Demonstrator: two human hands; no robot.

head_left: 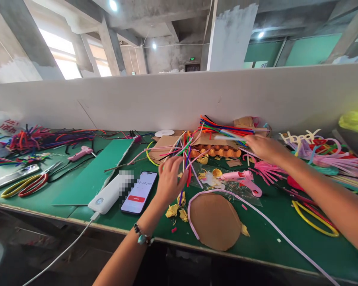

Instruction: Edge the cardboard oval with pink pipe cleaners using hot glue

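Observation:
My left hand [170, 177], wearing a beaded bracelet, is beside a loose bunch of multicoloured pipe cleaners [188, 153]. Its fingers are loosely bent, with the thumb apart, and nothing shows in them. Farther back, my right hand [260, 149] is closed on a pale white stick [230, 137], blurred, that points left over a pile of pipe cleaners [223, 126]. A round cardboard disc [216, 222] lies near the front edge, a long pink pipe cleaner [268, 222] bordering its left and top and trailing right. Behind it rests a pink glue gun [241, 178].
A phone [139, 193] with a running timer and a white power bank [109, 194] lie left of centre. Scissors [37, 183], a second pink glue gun [80, 153] and a green board [92, 172] are farther left. An orange egg carton [217, 151] stands behind yellow scraps [172, 211].

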